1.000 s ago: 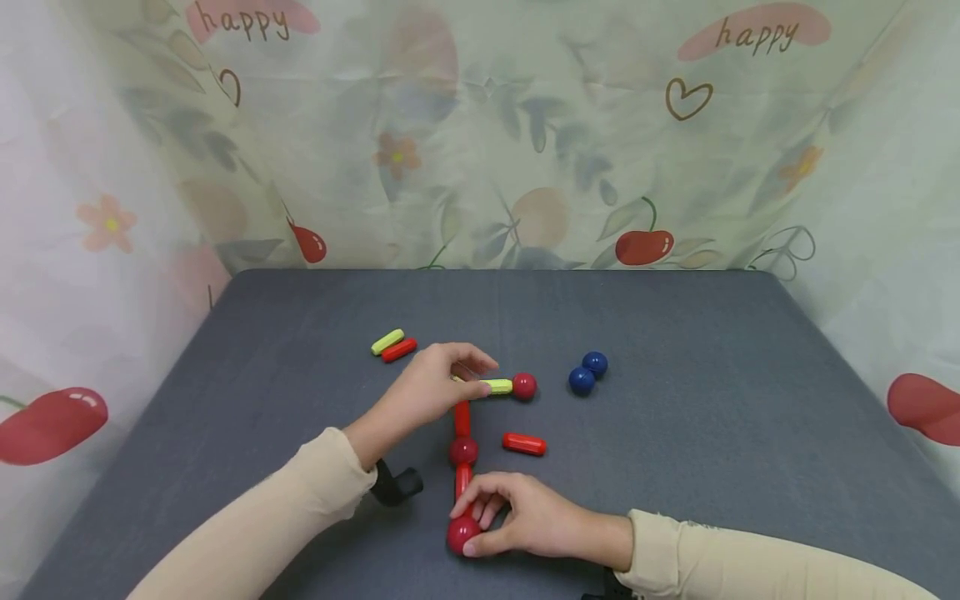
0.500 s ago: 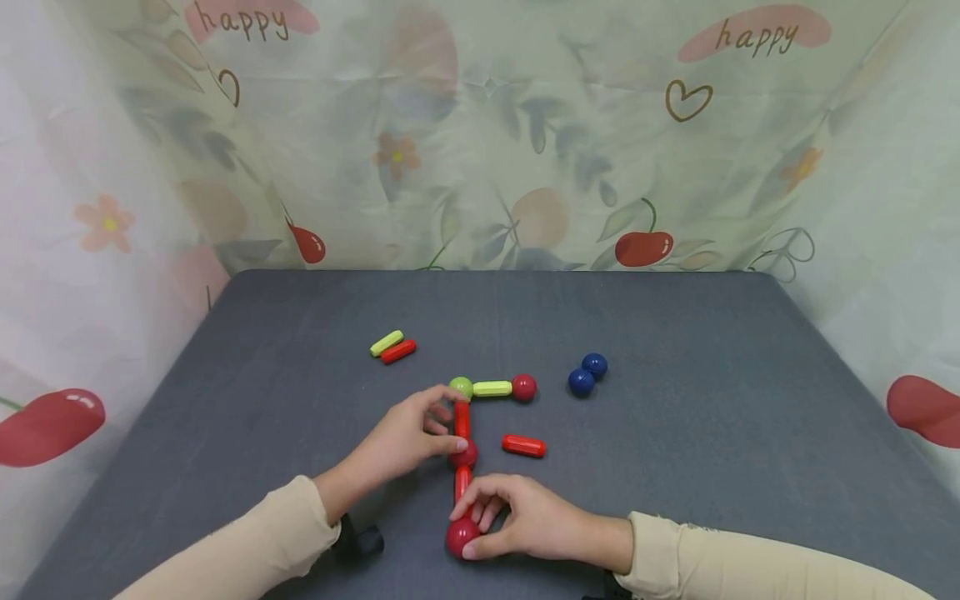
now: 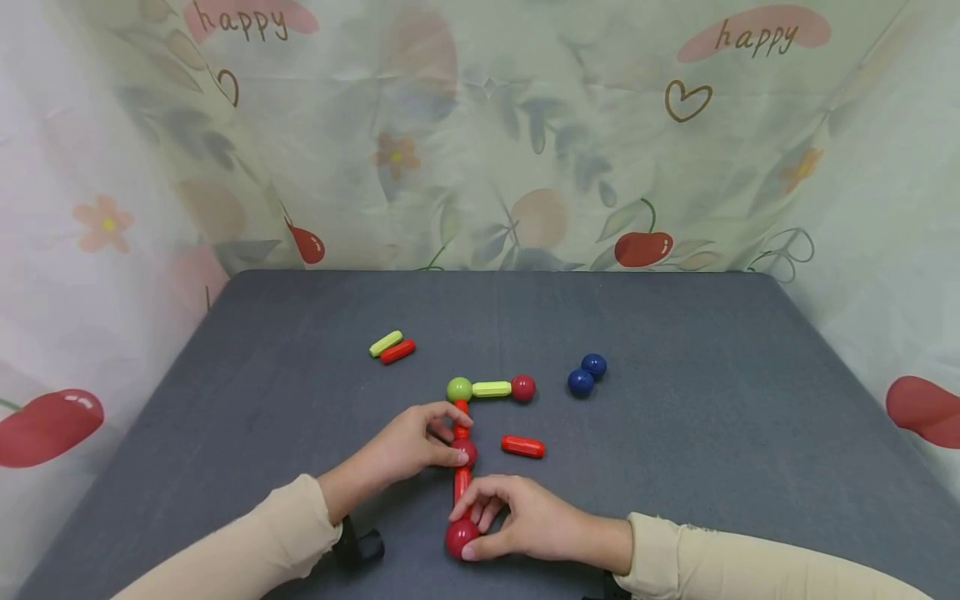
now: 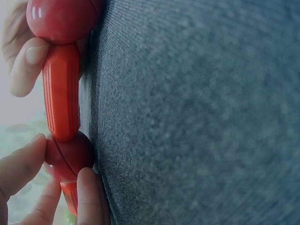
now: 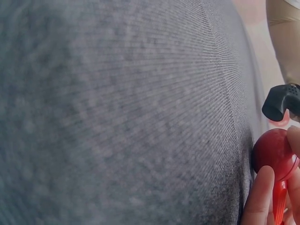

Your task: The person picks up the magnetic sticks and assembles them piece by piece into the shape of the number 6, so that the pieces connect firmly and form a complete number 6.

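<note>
A chain of balls and sticks lies on the dark table. My left hand (image 3: 408,446) pinches the middle red ball (image 4: 70,157), thumb and fingers on opposite sides. At the near end my right hand (image 3: 525,517) grips another red ball (image 5: 275,152) between thumb and fingers. One red stick (image 4: 62,93) joins these two balls. Beyond the middle ball, a second red stick (image 3: 462,408) leads up to a green ball (image 3: 460,389), partly covered by my left fingers. From there a yellow-green stick (image 3: 491,389) runs right to a red ball (image 3: 523,387).
A loose red stick (image 3: 523,447) lies right of the chain. Two blue balls (image 3: 581,382) sit together farther right. At the back left, a yellow-green stick (image 3: 386,343) lies beside a red stick (image 3: 398,352). Patterned cloth (image 3: 495,167) surrounds the table (image 3: 712,400).
My left hand has come back from the yellow-green stick and green ball to the middle red ball, uncovering the green ball. My right hand stays on the near red ball.
</note>
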Available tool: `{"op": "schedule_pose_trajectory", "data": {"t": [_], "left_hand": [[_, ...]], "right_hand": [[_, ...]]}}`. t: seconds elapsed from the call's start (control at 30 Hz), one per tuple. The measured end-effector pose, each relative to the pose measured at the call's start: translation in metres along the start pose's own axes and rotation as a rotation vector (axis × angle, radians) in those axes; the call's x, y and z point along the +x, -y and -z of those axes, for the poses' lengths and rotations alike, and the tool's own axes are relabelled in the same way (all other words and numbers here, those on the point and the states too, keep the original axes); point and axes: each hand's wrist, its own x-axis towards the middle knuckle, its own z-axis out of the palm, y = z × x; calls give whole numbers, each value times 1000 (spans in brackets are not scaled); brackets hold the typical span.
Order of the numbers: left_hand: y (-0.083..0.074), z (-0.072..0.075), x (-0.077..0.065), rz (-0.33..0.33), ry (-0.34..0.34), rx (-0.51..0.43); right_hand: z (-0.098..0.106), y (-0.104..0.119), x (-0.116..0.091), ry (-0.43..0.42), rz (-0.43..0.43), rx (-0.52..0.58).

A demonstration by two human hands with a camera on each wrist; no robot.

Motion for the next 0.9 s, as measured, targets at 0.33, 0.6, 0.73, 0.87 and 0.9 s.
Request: {"op": "schedule_pose_trajectory", "data": {"t": [0.33, 0.6, 0.73, 0.87, 0.9], "left_hand": [[1, 0, 1, 1, -2, -23], [3, 1, 2, -19, 5, -49], [3, 0, 3, -4, 8, -65], [3, -1, 3, 11, 8, -75], [3, -1, 3, 12, 7, -75]], "right_hand": [[7, 7, -7, 31, 19, 49], [35, 23, -17, -125, 66, -114], [53, 23, -17, -270, 158, -246], [66, 17, -15, -375, 198, -363], [69, 14, -14, -379, 197, -373]]}}
